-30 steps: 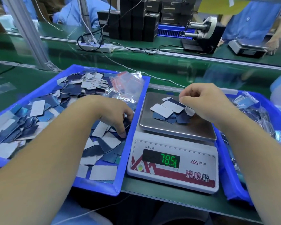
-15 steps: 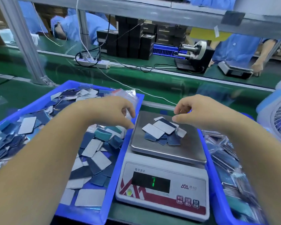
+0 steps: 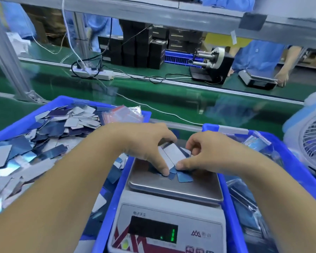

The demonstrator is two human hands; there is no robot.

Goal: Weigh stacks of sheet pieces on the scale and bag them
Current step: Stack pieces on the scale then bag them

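Our left hand (image 3: 146,143) and right hand (image 3: 206,154) both pinch the small pile of white and blue rectangular sheet pieces (image 3: 173,157) on the grey digital scale's steel pan (image 3: 199,189).

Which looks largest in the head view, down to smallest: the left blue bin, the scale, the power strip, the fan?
1. left blue bin
2. scale
3. fan, cut off by the frame edge, so unsure
4. power strip, farthest away, which shrinks it

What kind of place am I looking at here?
Most likely a factory packing line: a green conveyor belt runs across, blue bins hold loose sheet pieces, and a digital scale sits at the worker's station.
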